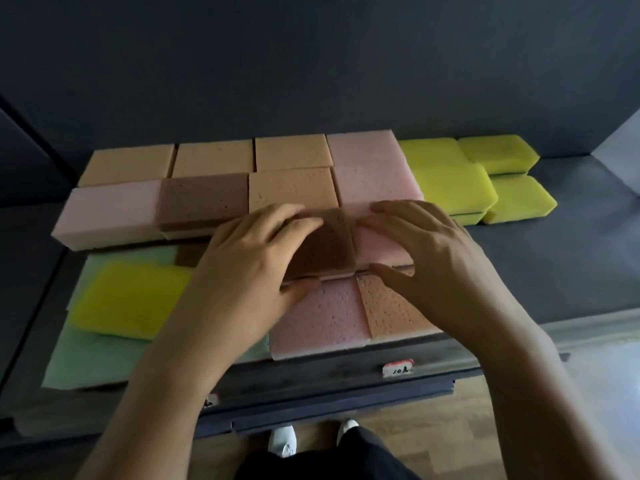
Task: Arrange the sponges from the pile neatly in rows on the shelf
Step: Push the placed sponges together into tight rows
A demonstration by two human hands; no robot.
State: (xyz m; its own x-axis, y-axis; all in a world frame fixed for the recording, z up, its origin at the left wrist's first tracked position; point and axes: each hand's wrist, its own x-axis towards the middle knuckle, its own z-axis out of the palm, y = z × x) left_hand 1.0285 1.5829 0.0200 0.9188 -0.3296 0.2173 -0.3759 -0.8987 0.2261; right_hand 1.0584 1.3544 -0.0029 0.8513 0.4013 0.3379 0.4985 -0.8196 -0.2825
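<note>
The left hand (256,258) and the right hand (426,261) worked side by side, not touching each other, each clamped on its own sponge. The left spanned the brown sponge (327,244), fingers curled over its far edge and thumb against its near edge, and the right gripped the pale pink sponge (375,245) the same way. The two sponges lay flank to flank, at 12 o'clock from the person, along the front of the arranged rows (291,157) on the dark shelf (554,265). Each seemed to have its long axis running from 6 to 12 o'clock, though the wide lens made that hard to judge. The move ahead probably turned on that axis: a straight push toward 12 o'clock would seat both against the tan and pink sponges behind them, and since each hand already had its own sponge, neither was better placed. The pair sat raised, apparently on another layer, so a crooked shove could have tipped them out of line. What remained of the pile lay nearer the person. A speckled pink sponge (318,322) and a tan speckled sponge (391,306) sat just below the thumbs at 6 o'clock. A yellow sponge (131,296) rested on a mint-green sponge (93,358) at about 8 o'clock, closer to the left hand. Yellow-green sponges (498,174) closed the rows at 2 o'clock.
</note>
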